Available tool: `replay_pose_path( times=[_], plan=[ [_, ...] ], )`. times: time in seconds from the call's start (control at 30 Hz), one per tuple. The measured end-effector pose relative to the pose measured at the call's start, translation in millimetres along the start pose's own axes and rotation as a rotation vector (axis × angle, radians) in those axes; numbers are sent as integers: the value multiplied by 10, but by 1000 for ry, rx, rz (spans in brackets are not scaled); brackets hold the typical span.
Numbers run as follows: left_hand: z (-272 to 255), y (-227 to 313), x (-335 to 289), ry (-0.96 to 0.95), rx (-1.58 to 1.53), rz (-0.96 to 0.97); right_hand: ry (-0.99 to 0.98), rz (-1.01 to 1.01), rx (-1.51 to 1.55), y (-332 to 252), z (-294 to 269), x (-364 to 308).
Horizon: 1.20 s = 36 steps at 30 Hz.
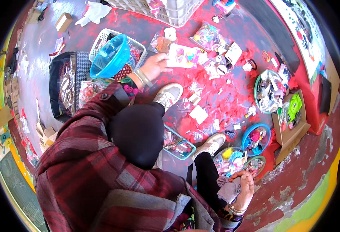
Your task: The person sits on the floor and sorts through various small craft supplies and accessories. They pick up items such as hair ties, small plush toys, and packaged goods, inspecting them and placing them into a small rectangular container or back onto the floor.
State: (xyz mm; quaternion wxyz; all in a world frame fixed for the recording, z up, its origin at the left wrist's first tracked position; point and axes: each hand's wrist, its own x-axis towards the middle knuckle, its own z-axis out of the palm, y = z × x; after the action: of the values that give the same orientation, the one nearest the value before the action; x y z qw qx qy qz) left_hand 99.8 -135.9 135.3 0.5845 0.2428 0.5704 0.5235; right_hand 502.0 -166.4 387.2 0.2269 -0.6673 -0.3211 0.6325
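Plaid jacket cloth fills my near view. Beyond it, the left hand is at a colourful card just past its fingertips; I can't quite tell whether they pinch it. I'd lift by the edge, clear of the blue basket beside that hand. The right hand pinches grey cloth.

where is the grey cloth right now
The grey cloth is at the head view's lower right, held in the right hand, just below the green-rimmed basket.

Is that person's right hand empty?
No, the right hand is holding a crumpled grey-purple cloth.
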Motion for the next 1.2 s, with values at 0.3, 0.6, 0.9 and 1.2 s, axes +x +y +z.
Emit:
replay_pose_path(
  times=[0.3, 0.6, 0.9, 1.2],
  plan=[
    [44, 338, -165, -249, -210, -80, -6, -6, 28, 112, -119, -112],
    [297, 486, -121, -386, 285, 171, -34, 14, 53, 116, -134, -109],
    [718, 552, -198, -737, -152, -151, -120, 15, -19, 154, -56, 60],
    [1369, 655, -465, -1326, 140, -127, -142, 1, -48, 210, 106, 18]
  ],
)
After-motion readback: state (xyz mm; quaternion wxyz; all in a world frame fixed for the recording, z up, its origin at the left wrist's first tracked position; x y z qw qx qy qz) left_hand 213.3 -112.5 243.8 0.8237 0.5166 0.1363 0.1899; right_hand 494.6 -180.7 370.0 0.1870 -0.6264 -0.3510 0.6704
